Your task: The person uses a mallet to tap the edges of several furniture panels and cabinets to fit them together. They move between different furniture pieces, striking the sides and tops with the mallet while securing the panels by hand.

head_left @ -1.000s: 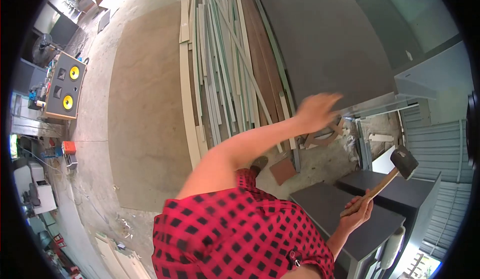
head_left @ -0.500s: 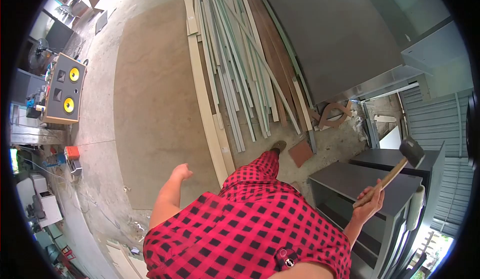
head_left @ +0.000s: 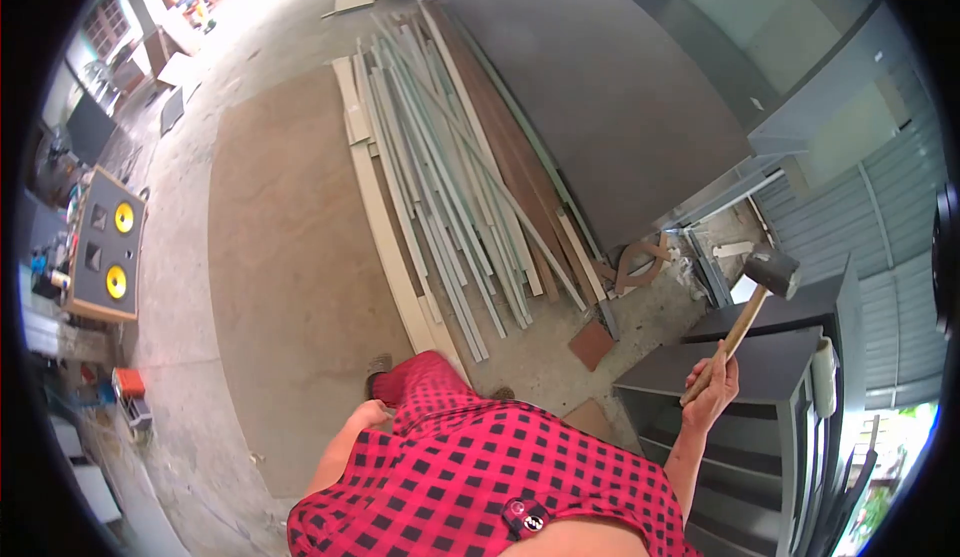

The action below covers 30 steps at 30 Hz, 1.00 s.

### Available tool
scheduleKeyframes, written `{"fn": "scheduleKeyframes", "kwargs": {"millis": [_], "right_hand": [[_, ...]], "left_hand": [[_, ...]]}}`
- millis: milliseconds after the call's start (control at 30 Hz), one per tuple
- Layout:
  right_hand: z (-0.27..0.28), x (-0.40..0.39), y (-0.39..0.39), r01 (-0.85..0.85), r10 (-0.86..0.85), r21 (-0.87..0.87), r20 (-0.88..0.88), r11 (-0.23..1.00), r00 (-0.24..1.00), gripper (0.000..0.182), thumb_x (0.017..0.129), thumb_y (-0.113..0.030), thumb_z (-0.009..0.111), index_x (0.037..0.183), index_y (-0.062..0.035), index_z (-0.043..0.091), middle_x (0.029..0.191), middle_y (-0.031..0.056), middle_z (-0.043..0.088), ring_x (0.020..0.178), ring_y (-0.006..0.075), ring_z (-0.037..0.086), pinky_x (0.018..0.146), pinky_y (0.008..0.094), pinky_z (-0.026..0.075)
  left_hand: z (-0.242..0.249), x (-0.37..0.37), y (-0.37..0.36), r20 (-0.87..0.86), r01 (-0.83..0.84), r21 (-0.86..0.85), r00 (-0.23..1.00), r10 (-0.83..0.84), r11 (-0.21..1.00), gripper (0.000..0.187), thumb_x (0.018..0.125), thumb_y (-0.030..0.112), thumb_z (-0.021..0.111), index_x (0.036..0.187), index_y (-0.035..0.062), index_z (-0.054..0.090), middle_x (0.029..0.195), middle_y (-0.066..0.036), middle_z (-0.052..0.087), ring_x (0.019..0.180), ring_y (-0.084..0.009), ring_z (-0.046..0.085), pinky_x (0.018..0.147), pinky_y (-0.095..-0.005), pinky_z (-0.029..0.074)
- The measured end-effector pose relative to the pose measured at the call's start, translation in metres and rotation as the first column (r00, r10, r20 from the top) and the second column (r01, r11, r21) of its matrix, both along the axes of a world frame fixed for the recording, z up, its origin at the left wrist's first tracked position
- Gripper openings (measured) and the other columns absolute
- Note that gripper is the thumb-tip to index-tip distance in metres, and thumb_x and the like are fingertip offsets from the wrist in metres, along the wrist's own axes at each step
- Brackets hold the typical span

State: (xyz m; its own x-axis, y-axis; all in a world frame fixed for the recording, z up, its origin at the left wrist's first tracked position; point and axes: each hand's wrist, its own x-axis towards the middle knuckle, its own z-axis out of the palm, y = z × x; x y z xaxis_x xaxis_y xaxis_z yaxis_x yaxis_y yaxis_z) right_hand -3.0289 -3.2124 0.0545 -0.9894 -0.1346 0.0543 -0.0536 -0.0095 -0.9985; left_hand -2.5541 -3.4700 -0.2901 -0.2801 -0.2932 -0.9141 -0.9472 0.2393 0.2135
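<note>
My right hand (head_left: 711,387) grips the wooden handle of a black-headed mallet (head_left: 768,271), raised with its head up above a dark grey cabinet (head_left: 770,362). My left hand (head_left: 365,416) hangs low beside my red-and-black checked shirt (head_left: 470,477), holding nothing; whether its fingers are curled is hard to tell. Below me I see my trouser leg and a shoe on the concrete floor.
A stack of long pale and brown wood strips (head_left: 450,177) lies on the floor beside a large brown board (head_left: 290,247). A big dark grey panel (head_left: 590,87) leans at the right. A speaker box with yellow cones (head_left: 105,247) stands at far left. Offcuts (head_left: 640,257) lie near the cabinet.
My left arm has dropped from the grey panel's edge down to my side. The mallet stays raised in my right hand. My view has shifted, with the cabinet now lower right.
</note>
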Motion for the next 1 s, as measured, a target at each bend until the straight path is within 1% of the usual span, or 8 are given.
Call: {"fn": "scheduleKeyframes", "kwargs": {"millis": [100,233,400,600,667,767,933,1000], "right_hand": [[-0.003,0.025,-0.038,0.060,-0.060,0.008,-0.012,0.998,0.998,0.027,0.092,-0.020,0.053,0.113,-0.0036,0.055,0.064,0.0021,0.052,0.047,0.0068,0.046,0.041,0.0185,0.038],[-0.018,0.100,-0.159,0.146,-0.147,-0.060,-0.013,0.987,0.989,0.024,0.091,-0.024,0.055,0.107,-0.0071,0.057,0.062,0.0008,0.051,0.045,0.0065,0.046,0.039,0.0183,0.037],[-0.010,0.155,-0.309,0.096,-0.082,-0.154,0.095,0.983,0.992,0.024,0.090,-0.025,0.057,0.103,-0.0051,0.058,0.060,0.0017,0.051,0.045,0.0079,0.046,0.040,0.0198,0.038],[0.003,0.191,-0.441,-0.064,0.075,-0.242,0.037,0.968,0.996,0.028,0.091,-0.027,0.054,0.107,-0.0050,0.059,0.063,0.0031,0.054,0.046,0.0093,0.048,0.040,0.0214,0.039],[0.003,0.196,-0.475,-0.092,0.100,-0.236,0.024,0.968,0.995,0.028,0.092,-0.026,0.053,0.110,-0.0046,0.058,0.062,0.0035,0.054,0.047,0.0095,0.048,0.040,0.0218,0.040],[-0.003,0.196,-0.529,-0.135,0.144,-0.246,0.018,0.960,0.989,0.025,0.092,-0.025,0.053,0.107,-0.0052,0.059,0.062,0.0034,0.054,0.046,0.0094,0.048,0.040,0.0217,0.040],[-0.014,0.182,-0.629,-0.097,0.110,-0.237,0.045,0.967,0.993,0.023,0.092,-0.024,0.054,0.105,-0.0047,0.059,0.061,0.0016,0.054,0.045,0.0074,0.046,0.040,0.0201,0.038],[-0.020,0.171,-0.676,-0.084,0.095,-0.242,0.035,0.967,0.995,0.023,0.092,-0.023,0.054,0.104,-0.0046,0.059,0.060,0.0012,0.053,0.045,0.0074,0.046,0.040,0.0202,0.038]], "left_hand": [[0.006,0.013,-0.070,-0.108,-0.321,-0.044,0.943,0.315,0.946,0.052,0.073,0.030,0.070,0.117,0.0041,0.057,0.106,-0.018,0.064,0.097,-0.0257,0.062,0.084,-0.0349,0.048],[0.002,0.092,-0.199,-0.263,-0.324,-0.147,0.924,0.279,0.935,0.051,0.074,0.028,0.069,0.117,0.0038,0.057,0.107,-0.018,0.063,0.098,-0.0268,0.062,0.085,-0.0351,0.048],[0.001,0.218,-0.301,-0.285,-0.582,-0.251,0.808,0.516,0.774,0.047,0.074,0.025,0.068,0.114,0.0034,0.057,0.109,-0.020,0.062,0.103,-0.0314,0.059,0.088,-0.0384,0.047],[0.013,0.301,-0.375,-0.126,-0.479,-0.330,0.876,0.465,0.813,0.047,0.073,0.025,0.068,0.114,0.0041,0.058,0.107,-0.021,0.062,0.104,-0.0310,0.059,0.089,-0.0389,0.046],[0.017,0.289,-0.398,-0.182,-0.449,-0.334,0.893,0.411,0.829,0.047,0.072,0.025,0.068,0.114,0.0042,0.058,0.103,-0.020,0.064,0.097,-0.0299,0.062,0.085,-0.0382,0.048],[0.027,0.243,-0.449,-0.558,-0.584,-0.118,0.708,0.433,0.803,0.043,0.075,0.022,0.065,0.113,0.0034,0.057,0.086,-0.015,0.064,0.077,-0.0214,0.062,0.071,-0.0333,0.049],[0.234,0.100,-0.579,-0.889,-0.420,0.175,0.322,0.326,0.890,0.045,0.080,0.011,0.061,0.123,0.0042,0.049,0.079,-0.005,0.058,0.070,-0.0096,0.056,0.061,-0.0254,0.046],[0.347,0.053,-0.627,-0.970,-0.275,-0.097,0.239,-0.030,0.957,0.047,0.080,0.009,0.061,0.124,0.0039,0.047,0.078,-0.005,0.059,0.066,-0.0126,0.055,0.061,-0.0256,0.046]]}}
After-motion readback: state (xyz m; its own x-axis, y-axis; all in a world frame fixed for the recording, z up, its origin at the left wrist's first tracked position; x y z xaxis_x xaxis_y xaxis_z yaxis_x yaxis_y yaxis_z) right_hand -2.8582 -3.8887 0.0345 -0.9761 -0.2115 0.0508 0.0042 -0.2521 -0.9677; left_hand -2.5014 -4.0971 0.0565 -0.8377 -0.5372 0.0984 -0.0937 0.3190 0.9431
